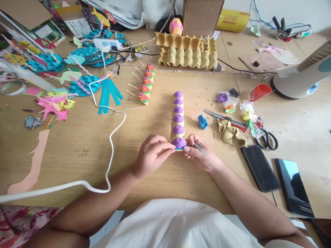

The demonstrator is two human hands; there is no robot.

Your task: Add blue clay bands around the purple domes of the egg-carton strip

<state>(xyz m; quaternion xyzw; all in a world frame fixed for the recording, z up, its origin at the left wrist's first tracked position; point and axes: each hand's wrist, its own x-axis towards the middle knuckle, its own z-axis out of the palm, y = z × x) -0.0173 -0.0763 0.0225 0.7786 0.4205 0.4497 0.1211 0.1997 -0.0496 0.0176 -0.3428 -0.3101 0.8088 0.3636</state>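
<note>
A strip of egg carton (178, 119) with several purple-topped bumps stands upright on the table, pointing away from me. Around the base of its nearest bump runs a thin blue clay strand (200, 148), its loose end sticking out to the right. My left hand (157, 151) pinches the strand at the left side of that bump. On the right side, my right hand (198, 153) holds the strand between thumb and fingers. A lump of blue clay (203, 122) lies a little beyond my right hand.
A finished red-and-green carton caterpillar (145, 84) stands at the back left, near a white cable (111, 144). To the right lie a utility knife (224, 120), carton scraps (227, 131), scissors (267, 138) and two phones (260, 168). Egg cartons (190, 51) sit behind.
</note>
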